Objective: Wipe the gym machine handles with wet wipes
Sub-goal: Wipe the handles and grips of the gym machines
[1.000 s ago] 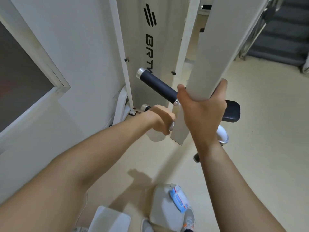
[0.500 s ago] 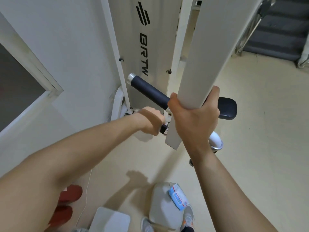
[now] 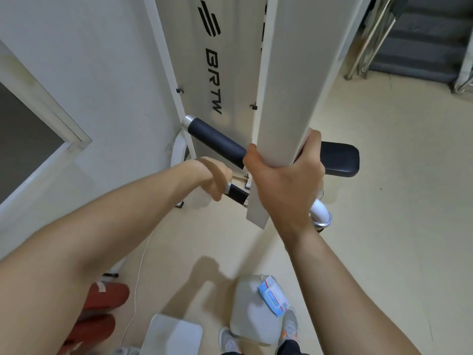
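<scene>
My left hand (image 3: 214, 178) is closed around the lower black handle (image 3: 236, 194) of the white gym machine; a bit of white wet wipe (image 3: 226, 188) shows at the edge of my fist. A short stretch of that handle is bare between my fist and the white arm (image 3: 286, 80). My right hand (image 3: 286, 180) grips the lower end of that white arm. The upper black handle (image 3: 215, 138), with a silver end cap, slants above my left hand. A blue and white wet wipes pack (image 3: 272, 295) lies on a pale footplate (image 3: 247, 311) near my feet.
A black pad (image 3: 340, 160) juts out to the right behind my right hand. White wall and a door frame (image 3: 46, 116) close in on the left. Red padded rolls (image 3: 107, 298) lie bottom left, a second footplate (image 3: 174, 334) at the bottom. Stairs (image 3: 419, 34) rise at top right.
My left hand has slid leftward along the lower handle, uncovering black grip next to the white arm. The view has tilted down and the red rolls have come into sight.
</scene>
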A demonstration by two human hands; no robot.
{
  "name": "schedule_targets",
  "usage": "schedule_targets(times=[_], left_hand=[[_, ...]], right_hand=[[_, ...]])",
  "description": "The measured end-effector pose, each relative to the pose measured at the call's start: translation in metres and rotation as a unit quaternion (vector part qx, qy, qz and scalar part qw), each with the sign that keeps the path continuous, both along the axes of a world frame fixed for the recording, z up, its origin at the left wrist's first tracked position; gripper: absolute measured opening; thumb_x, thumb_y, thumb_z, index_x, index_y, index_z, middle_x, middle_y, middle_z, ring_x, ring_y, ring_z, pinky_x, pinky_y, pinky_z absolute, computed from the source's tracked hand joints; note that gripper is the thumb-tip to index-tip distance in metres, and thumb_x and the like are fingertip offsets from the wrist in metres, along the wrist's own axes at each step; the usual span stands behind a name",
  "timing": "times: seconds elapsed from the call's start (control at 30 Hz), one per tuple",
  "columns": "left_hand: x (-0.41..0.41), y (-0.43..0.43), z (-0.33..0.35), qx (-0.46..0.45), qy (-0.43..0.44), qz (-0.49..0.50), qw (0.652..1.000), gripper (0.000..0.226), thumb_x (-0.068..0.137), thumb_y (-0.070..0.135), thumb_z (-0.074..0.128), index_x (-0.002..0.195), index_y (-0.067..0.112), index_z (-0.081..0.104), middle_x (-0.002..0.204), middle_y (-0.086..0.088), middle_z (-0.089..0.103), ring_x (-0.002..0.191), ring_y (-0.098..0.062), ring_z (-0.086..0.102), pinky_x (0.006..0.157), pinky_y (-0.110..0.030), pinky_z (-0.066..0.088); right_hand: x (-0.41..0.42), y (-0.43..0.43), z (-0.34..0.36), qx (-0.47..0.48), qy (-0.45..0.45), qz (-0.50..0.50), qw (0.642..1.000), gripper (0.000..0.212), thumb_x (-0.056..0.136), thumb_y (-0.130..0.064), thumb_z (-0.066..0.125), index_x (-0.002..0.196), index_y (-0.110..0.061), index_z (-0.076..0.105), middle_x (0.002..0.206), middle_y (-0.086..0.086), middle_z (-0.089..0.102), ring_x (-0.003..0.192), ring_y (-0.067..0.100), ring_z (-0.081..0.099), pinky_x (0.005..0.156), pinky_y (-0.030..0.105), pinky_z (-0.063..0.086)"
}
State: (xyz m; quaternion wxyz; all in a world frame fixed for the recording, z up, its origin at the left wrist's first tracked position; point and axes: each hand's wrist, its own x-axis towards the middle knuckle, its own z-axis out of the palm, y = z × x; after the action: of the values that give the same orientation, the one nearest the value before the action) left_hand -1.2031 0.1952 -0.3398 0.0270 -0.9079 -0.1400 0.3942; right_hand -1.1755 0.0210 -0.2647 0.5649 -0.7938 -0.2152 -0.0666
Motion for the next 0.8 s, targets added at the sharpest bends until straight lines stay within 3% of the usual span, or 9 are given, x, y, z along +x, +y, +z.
schedule_targets(times=[0.1, 0.17, 0.27, 0.3, 0.43, 0.5, 0.57, 0.67, 0.8], left_hand=[[-0.014, -0.013, -0.022, 0.060, -0.227, -0.020, 0.972, 0.014, 0.091, 0.024, 0.053, 0.078, 0.019, 0.050, 0.079, 0.001, 0.060, 0.067, -0.019, 0.056, 0.063, -0.030, 0.047], [-0.017, -0.028, -0.045, 0.084, -0.312, -0.017, 0.946, 0.024, 0.093, 0.019, 0.051, 0.070, 0.019, 0.041, 0.075, 0.000, 0.059, 0.068, -0.022, 0.058, 0.065, -0.031, 0.047], [-0.008, -0.052, -0.063, -0.034, -0.355, 0.156, 0.921, 0.018, 0.090, 0.026, 0.055, 0.088, 0.011, 0.064, 0.095, -0.007, 0.071, 0.089, -0.028, 0.068, 0.077, -0.034, 0.055], [-0.003, -0.056, -0.063, -0.057, -0.332, 0.180, 0.924, 0.026, 0.089, 0.030, 0.056, 0.100, 0.010, 0.067, 0.103, -0.007, 0.071, 0.098, -0.028, 0.068, 0.084, -0.036, 0.055], [0.009, -0.046, -0.010, -0.055, -0.084, 0.017, 0.995, 0.019, 0.093, 0.024, 0.057, 0.105, 0.010, 0.061, 0.096, -0.002, 0.060, 0.099, -0.027, 0.061, 0.085, -0.033, 0.051], [0.011, -0.034, 0.014, -0.074, 0.060, 0.016, 0.995, 0.027, 0.097, 0.024, 0.055, 0.119, 0.012, 0.064, 0.115, -0.006, 0.061, 0.116, -0.029, 0.058, 0.096, -0.034, 0.047], [0.005, -0.015, 0.013, -0.077, 0.114, 0.036, 0.990, 0.014, 0.096, 0.023, 0.055, 0.092, 0.016, 0.066, 0.104, -0.004, 0.063, 0.106, -0.024, 0.061, 0.091, -0.031, 0.048], [-0.019, 0.003, -0.010, 0.023, -0.075, -0.031, 0.996, 0.015, 0.092, 0.027, 0.053, 0.081, 0.017, 0.058, 0.073, 0.002, 0.057, 0.061, -0.014, 0.052, 0.055, -0.026, 0.039], [-0.038, -0.012, -0.055, 0.151, -0.342, -0.060, 0.926, 0.018, 0.077, 0.015, 0.069, 0.067, 0.019, 0.054, 0.061, 0.000, 0.060, 0.050, -0.021, 0.052, 0.055, -0.023, 0.029]], right_hand=[[0.004, 0.000, 0.000, 0.002, 0.004, -0.008, 1.000, 0.056, 0.058, -0.044, 0.077, 0.096, -0.020, 0.044, 0.072, -0.008, 0.057, 0.066, 0.021, 0.059, 0.057, 0.036, 0.051], [0.005, -0.002, -0.002, 0.002, 0.004, -0.009, 1.000, 0.055, 0.058, -0.045, 0.076, 0.096, -0.021, 0.043, 0.072, -0.008, 0.057, 0.067, 0.020, 0.058, 0.058, 0.034, 0.049], [0.004, -0.005, -0.002, 0.006, 0.005, -0.006, 1.000, 0.055, 0.058, -0.046, 0.075, 0.094, -0.023, 0.041, 0.074, -0.009, 0.057, 0.067, 0.017, 0.057, 0.059, 0.032, 0.047], [0.004, -0.004, -0.002, 0.007, 0.008, -0.005, 1.000, 0.055, 0.057, -0.047, 0.076, 0.094, -0.023, 0.042, 0.074, -0.009, 0.057, 0.067, 0.017, 0.058, 0.058, 0.032, 0.046], [0.003, -0.004, 0.001, 0.004, 0.009, 0.009, 1.000, 0.055, 0.058, -0.046, 0.078, 0.092, -0.019, 0.045, 0.069, -0.009, 0.055, 0.064, 0.015, 0.057, 0.054, 0.029, 0.045], [-0.001, -0.004, 0.001, 0.005, 0.013, 0.020, 1.000, 0.052, 0.059, -0.043, 0.080, 0.089, -0.020, 0.044, 0.065, -0.007, 0.055, 0.061, 0.015, 0.057, 0.054, 0.031, 0.047], [-0.003, -0.005, 0.001, 0.007, 0.015, 0.022, 1.000, 0.051, 0.059, -0.040, 0.081, 0.086, -0.020, 0.043, 0.063, -0.005, 0.055, 0.059, 0.017, 0.057, 0.054, 0.033, 0.049], [0.000, -0.005, 0.001, 0.013, 0.010, 0.019, 1.000, 0.051, 0.058, -0.039, 0.081, 0.087, -0.019, 0.043, 0.065, -0.005, 0.056, 0.062, 0.022, 0.058, 0.055, 0.038, 0.051], [-0.001, -0.003, 0.000, 0.011, 0.007, 0.002, 1.000, 0.053, 0.057, -0.042, 0.079, 0.090, -0.021, 0.043, 0.068, -0.009, 0.056, 0.065, 0.020, 0.058, 0.058, 0.037, 0.051]])
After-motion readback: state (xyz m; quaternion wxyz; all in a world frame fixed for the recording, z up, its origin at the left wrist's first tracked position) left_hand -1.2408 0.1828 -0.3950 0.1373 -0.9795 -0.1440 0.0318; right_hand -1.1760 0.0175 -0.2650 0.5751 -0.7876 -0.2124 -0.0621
